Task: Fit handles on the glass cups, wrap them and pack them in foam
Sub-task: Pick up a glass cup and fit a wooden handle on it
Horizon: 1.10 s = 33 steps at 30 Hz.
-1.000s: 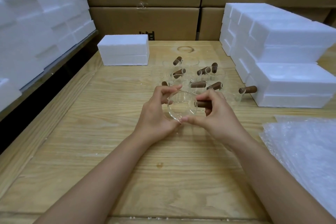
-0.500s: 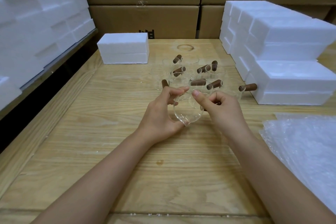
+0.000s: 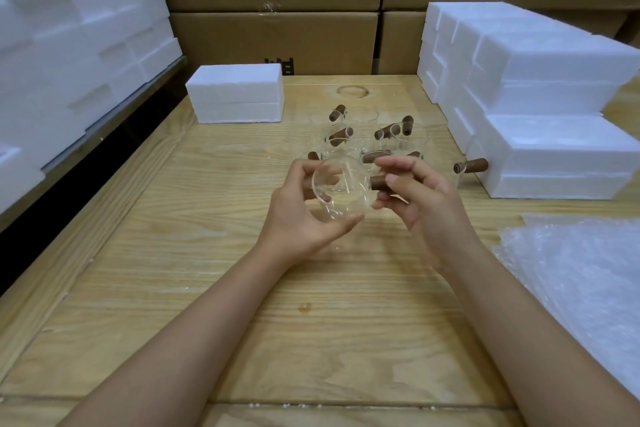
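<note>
Bare wood of the desk [image 3: 214,288] runs from your hands to the near edge and out to the left edge. A foam block [image 3: 239,94] sits at the far left corner. A stepped foam stack [image 3: 540,97] lines the right edge, and bubble wrap [image 3: 581,288] covers the near right corner. Boxes [image 3: 277,38] close off the far edge, and a foam wall [image 3: 69,28] stands beyond the left edge.

You hold the cup [image 3: 341,191] above the middle of the desk, tilted with its mouth toward you. Your left hand [image 3: 304,218] grips it: the fingers curl over the upper rim and the thumb lies under the lower wall. The handle [image 3: 379,182] meets the cup's right side. Your right hand [image 3: 426,204] pinches the handle between thumb and curled fingers, just beside the glass.

The other cups [image 3: 363,135], with handles fitted, stand clustered just behind your hands, toward the far edge. One more stands apart, against the foam stack.
</note>
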### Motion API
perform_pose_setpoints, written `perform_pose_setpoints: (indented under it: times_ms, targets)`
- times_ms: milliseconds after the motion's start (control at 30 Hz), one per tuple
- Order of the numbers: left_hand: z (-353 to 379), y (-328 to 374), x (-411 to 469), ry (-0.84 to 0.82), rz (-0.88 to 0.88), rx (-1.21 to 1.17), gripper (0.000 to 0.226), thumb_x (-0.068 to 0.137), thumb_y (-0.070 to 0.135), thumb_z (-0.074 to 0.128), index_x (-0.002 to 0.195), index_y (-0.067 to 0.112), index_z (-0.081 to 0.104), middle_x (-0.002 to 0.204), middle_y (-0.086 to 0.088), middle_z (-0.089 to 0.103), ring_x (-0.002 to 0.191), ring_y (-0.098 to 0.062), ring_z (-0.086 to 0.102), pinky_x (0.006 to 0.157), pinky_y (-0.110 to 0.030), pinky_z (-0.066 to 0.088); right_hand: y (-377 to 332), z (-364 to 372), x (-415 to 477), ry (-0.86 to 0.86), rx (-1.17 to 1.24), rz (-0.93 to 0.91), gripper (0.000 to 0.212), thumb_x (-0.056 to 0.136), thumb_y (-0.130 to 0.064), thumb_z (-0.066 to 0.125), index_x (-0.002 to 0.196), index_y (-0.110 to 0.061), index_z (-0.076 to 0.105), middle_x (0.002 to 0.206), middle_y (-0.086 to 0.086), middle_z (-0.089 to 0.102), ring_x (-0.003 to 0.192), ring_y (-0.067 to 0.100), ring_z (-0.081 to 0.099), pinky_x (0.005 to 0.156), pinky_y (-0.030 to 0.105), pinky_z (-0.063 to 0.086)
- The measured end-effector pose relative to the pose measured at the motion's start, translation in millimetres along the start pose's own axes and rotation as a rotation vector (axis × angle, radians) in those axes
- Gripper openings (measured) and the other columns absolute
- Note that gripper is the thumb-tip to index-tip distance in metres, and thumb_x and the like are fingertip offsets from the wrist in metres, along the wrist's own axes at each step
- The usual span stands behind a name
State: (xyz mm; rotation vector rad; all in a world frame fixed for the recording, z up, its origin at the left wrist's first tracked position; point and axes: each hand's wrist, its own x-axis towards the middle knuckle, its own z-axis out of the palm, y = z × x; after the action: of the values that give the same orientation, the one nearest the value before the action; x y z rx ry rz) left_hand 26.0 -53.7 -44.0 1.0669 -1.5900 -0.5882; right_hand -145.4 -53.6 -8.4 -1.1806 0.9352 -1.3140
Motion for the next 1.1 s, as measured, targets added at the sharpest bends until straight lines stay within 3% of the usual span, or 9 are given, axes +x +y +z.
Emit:
perform_pose_setpoints:
  times_ms: [133, 233, 300, 367, 500, 733, 833, 933, 1100]
  targets:
    - [-1.0, 0.4, -0.1, -0.008, -0.027, -0.088, 0.074, 0.059, 0.042, 0.079, 0.121, 0.02, 0.046, 0.116, 0.001, 0.067, 0.103, -0.011, 0.066, 0.09, -0.037, 0.053, 0.9, 1.1, -2.1, 0.008, 0.021, -0.111, 0.015, 0.089, 0.006, 0.056, 0.09, -0.007, 0.063, 0.073, 0.0, 0.066, 0.071, 0.014, 0.065, 0.071, 0.03, 0.057]
    - [-2.5, -0.3, -2.2, -0.094, 0.029, -0.016, 0.098, 0.066, 0.046, 0.076, 0.145, 0.025, 0.022, 0.129, -0.004, 0.06, 0.12, -0.01, 0.057, 0.103, -0.033, 0.045, -0.5, 2.5, -1.9, 0.058, 0.03, -0.155, 0.011, 0.089, 0.002, 0.057, 0.09, -0.007, 0.063, 0.07, -0.002, 0.065, 0.066, 0.012, 0.063, 0.068, 0.029, 0.058]
    - [-2.5, -1.1, -3.1, -0.182, 0.076, 0.048, 0.114, 0.067, 0.048, 0.077, 0.15, 0.033, 0.0, 0.151, -0.001, 0.039, 0.132, -0.007, 0.046, 0.11, -0.028, 0.036, -2.3, 1.9, -1.1, 0.097, 0.047, -0.151, 0.007, 0.091, -0.002, 0.057, 0.09, -0.005, 0.063, 0.073, 0.003, 0.064, 0.062, 0.012, 0.061, 0.065, 0.028, 0.057]
    - [-1.9, -2.6, -2.1, -0.214, 0.152, 0.08, 0.119, 0.068, 0.044, 0.079, 0.15, 0.035, -0.007, 0.161, -0.001, 0.015, 0.143, -0.011, 0.03, 0.116, -0.031, 0.029, -2.8, 2.3, -0.4, 0.13, 0.058, -0.121, 0.007, 0.092, -0.007, 0.057, 0.089, -0.005, 0.064, 0.078, 0.008, 0.064, 0.058, 0.011, 0.06, 0.06, 0.027, 0.056]
    - [-0.5, -5.7, 3.4, -0.104, 0.355, 0.218, 0.094, 0.075, 0.034, 0.076, 0.147, 0.022, 0.017, 0.159, -0.014, 0.006, 0.149, -0.023, 0.013, 0.118, -0.04, 0.023, -0.7, 3.2, 1.9, 0.188, 0.099, -0.022, 0.013, 0.091, -0.015, 0.06, 0.085, -0.004, 0.065, 0.069, 0.004, 0.068, 0.051, 0.009, 0.058, 0.052, 0.022, 0.052]
    - [0.2, -0.3, 3.3, 0.003, 0.329, 0.247, 0.08, 0.069, 0.031, 0.084, 0.135, 0.014, 0.041, 0.147, -0.007, 0.038, 0.141, -0.021, 0.034, 0.112, -0.048, 0.034, 7.2, 8.7, -0.2, 0.208, 0.103, 0.16, 0.029, 0.09, -0.029, 0.062, 0.078, -0.003, 0.066, 0.056, 0.002, 0.064, 0.044, 0.007, 0.055, 0.044, 0.02, 0.048]
    - [0.7, 2.5, 1.1, 0.025, 0.305, 0.246, 0.073, 0.069, 0.037, 0.08, 0.13, 0.013, 0.048, 0.138, -0.003, 0.051, 0.137, -0.022, 0.041, 0.108, -0.05, 0.039, 6.2, 9.6, -2.1, 0.216, 0.066, 0.134, 0.031, 0.09, -0.036, 0.061, 0.084, -0.006, 0.065, 0.069, 0.002, 0.069, 0.051, 0.009, 0.057, 0.046, 0.022, 0.05]
    - [1.3, 2.9, 0.7, 0.058, 0.316, 0.297, 0.073, 0.068, 0.04, 0.08, 0.127, 0.006, 0.055, 0.133, 0.0, 0.054, 0.133, -0.02, 0.045, 0.103, -0.051, 0.041, 2.2, 16.0, -7.2, 0.214, -0.047, 0.042, 0.052, 0.071, -0.058, 0.065, 0.094, -0.011, 0.062, 0.092, 0.011, 0.068, 0.071, 0.017, 0.066, 0.05, 0.027, 0.053]
    - [5.9, 1.6, 1.4, 0.07, 0.42, 0.396, 0.072, 0.067, 0.038, 0.084, 0.123, 0.002, 0.059, 0.127, -0.011, 0.061, 0.128, -0.026, 0.05, 0.101, -0.052, 0.042, 4.5, 24.4, -13.5, 0.224, -0.268, -0.023, 0.068, 0.053, -0.072, 0.06, 0.093, -0.017, 0.06, 0.1, 0.008, 0.061, 0.084, 0.012, 0.06, 0.068, 0.029, 0.054]
